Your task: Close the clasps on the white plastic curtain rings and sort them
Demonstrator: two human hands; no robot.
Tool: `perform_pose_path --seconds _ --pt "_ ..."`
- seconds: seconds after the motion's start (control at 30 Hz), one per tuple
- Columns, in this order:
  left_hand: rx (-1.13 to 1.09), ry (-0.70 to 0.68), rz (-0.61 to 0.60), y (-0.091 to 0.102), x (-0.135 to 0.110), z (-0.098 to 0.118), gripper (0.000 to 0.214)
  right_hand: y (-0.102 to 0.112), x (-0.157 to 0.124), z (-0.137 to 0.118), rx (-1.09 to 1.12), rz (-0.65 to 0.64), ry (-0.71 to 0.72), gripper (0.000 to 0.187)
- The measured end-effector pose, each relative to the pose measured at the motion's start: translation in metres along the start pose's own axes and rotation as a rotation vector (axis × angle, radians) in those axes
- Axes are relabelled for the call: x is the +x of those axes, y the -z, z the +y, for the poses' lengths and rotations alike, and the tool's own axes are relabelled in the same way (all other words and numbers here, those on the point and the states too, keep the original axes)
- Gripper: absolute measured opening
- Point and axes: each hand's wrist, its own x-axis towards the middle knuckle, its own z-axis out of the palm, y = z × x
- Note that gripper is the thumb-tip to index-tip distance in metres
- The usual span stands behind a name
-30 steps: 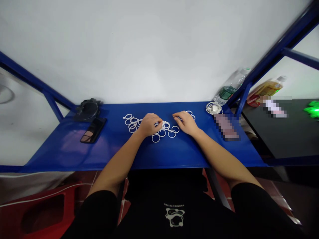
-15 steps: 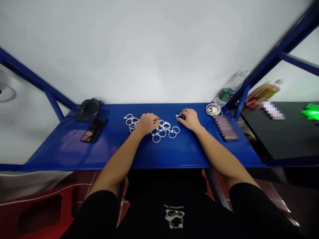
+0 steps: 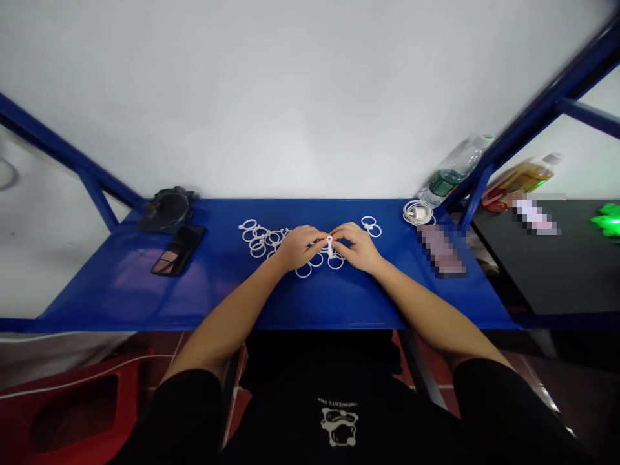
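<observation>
Several white plastic rings (image 3: 256, 237) lie scattered on the blue table (image 3: 217, 290). My left hand (image 3: 298, 247) and my right hand (image 3: 356, 246) meet at the table's middle, fingers curled, and both pinch a small white ring piece (image 3: 330, 245) held upright between them. More rings (image 3: 303, 270) lie just under and in front of the hands. Two separate rings (image 3: 371, 225) sit to the right of my right hand.
A black phone (image 3: 177, 250) and a dark round object (image 3: 167, 208) lie at the table's left. A coiled white cable (image 3: 417, 210), a blurred flat item (image 3: 440, 248) and a plastic bottle (image 3: 450, 169) are at the right. A black table (image 3: 547, 265) adjoins on the right.
My right hand has moved left from the rings at the right to meet my left hand. Both now pinch one white ring piece lifted between them.
</observation>
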Motion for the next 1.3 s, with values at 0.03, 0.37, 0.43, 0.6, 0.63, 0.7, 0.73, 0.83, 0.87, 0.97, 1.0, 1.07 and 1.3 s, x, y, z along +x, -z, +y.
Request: perform_pose_path --seconds 0.03,0.37,0.43,0.6,0.63,0.7,0.73,0.83,0.87,0.97,1.0,1.07,1.3 --pt "-0.008 -0.011 0.008 -0.001 0.000 0.000 0.031 0.000 0.000 0.000 0.006 -0.005 0.004 0.019" --pt "-0.074 -0.087 0.069 0.000 0.002 0.003 0.024 0.000 -0.001 0.003 -0.025 -0.008 0.085 0.013" --pt "-0.082 -0.075 0.077 0.000 0.002 0.004 0.023 -0.001 -0.001 0.005 -0.056 -0.019 0.101 0.013" --pt "-0.088 -0.044 0.092 -0.001 0.002 0.004 0.016 0.001 -0.002 0.003 -0.082 -0.013 0.101 0.014" --pt "-0.084 -0.042 0.096 -0.001 0.002 0.004 0.014 0.001 -0.002 0.002 -0.070 -0.011 0.106 0.014" --pt "-0.071 -0.044 0.104 -0.001 0.001 0.003 0.014 0.002 -0.002 0.001 -0.038 -0.016 0.123 0.015" --pt "-0.066 -0.047 0.106 -0.001 0.001 0.002 0.014 0.003 -0.002 0.000 -0.026 -0.017 0.130 0.015" --pt "-0.059 -0.054 0.098 -0.003 0.000 0.001 0.015 0.003 -0.002 -0.002 -0.019 -0.022 0.112 0.017" --pt "-0.058 -0.054 0.091 -0.003 0.000 0.001 0.015 0.003 -0.002 -0.002 -0.020 -0.026 0.100 0.017" --pt "-0.062 -0.041 0.065 -0.003 0.001 0.002 0.019 0.003 -0.001 -0.005 -0.005 -0.050 0.073 0.019" --pt "-0.066 -0.036 0.056 -0.003 0.001 0.002 0.019 0.003 -0.001 -0.006 0.001 -0.054 0.066 0.019" --pt "-0.081 -0.025 0.038 -0.002 0.001 0.002 0.021 0.003 0.000 -0.007 0.003 -0.057 0.056 0.019" --pt "-0.104 -0.003 0.043 -0.003 0.001 0.001 0.022 0.002 -0.001 -0.007 -0.052 -0.072 0.060 0.018"
